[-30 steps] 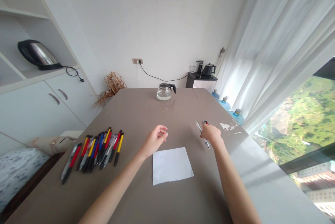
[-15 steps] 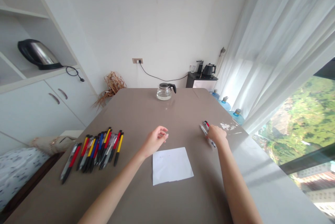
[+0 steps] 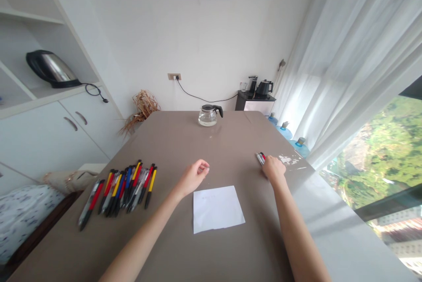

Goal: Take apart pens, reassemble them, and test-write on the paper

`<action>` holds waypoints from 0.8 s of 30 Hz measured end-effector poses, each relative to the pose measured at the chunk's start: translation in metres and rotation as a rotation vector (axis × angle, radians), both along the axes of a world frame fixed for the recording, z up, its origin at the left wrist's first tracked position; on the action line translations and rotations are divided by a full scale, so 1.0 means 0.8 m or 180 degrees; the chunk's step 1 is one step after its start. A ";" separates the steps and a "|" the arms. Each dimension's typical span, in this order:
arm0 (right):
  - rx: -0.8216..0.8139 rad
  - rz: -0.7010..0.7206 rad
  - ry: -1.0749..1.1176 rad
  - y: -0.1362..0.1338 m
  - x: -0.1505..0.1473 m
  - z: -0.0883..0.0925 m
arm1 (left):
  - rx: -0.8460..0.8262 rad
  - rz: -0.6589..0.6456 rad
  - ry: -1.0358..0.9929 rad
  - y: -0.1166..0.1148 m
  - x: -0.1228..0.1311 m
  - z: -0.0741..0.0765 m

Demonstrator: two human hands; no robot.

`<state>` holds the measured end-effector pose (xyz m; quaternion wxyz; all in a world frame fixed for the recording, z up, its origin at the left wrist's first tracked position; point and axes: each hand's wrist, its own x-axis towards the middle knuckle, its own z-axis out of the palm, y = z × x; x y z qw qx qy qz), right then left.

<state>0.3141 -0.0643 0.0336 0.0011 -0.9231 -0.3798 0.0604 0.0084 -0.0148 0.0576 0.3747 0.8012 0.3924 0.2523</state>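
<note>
My left hand (image 3: 194, 176) hovers over the table just above the paper's upper left corner. Its fingers are loosely curled and nothing shows between them. A white sheet of paper (image 3: 218, 209) lies flat between my forearms. On the right, my right hand (image 3: 274, 168) is closed over a few pens (image 3: 260, 158), at least one clear and one with red. Their far ends stick out to its left; the rest is hidden under the palm. At the left of the table lies a row of several pens (image 3: 127, 187) in red, yellow, blue, black and clear.
A glass pot with a black lid (image 3: 207, 117) stands near the far edge of the brown table (image 3: 178, 141). White worn marks (image 3: 290, 159) lie beyond my right hand. Blue water bottles (image 3: 298, 145) stand off the right edge, before the curtain (image 3: 343, 62).
My right hand has shifted slightly, and the pens under it now lie closer together, with their near ends covered. My left hand's fingers are a little more curled.
</note>
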 end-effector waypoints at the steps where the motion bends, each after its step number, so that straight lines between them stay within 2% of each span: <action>1: -0.0004 -0.0010 -0.0001 0.000 0.000 0.000 | 0.0190 0.0097 0.0159 0.001 -0.002 0.001; 7: 0.0012 0.0040 -0.0030 0.002 -0.003 0.005 | 0.1028 0.0710 0.1643 0.019 -0.029 0.013; 12: 0.0211 0.0089 -0.0043 0.000 -0.007 0.017 | 0.0978 0.1397 0.2959 0.050 -0.070 0.014; 16: 0.0387 0.0104 0.0036 -0.004 -0.011 0.035 | 0.0666 0.1720 0.3321 0.074 -0.101 0.005; 20: 0.0477 0.0142 0.0027 -0.009 -0.017 0.050 | 0.0259 0.1634 0.3487 0.088 -0.115 -0.005; 24: 0.0415 0.0142 0.0078 -0.011 -0.020 0.053 | 0.0220 0.1663 0.3499 0.092 -0.117 -0.011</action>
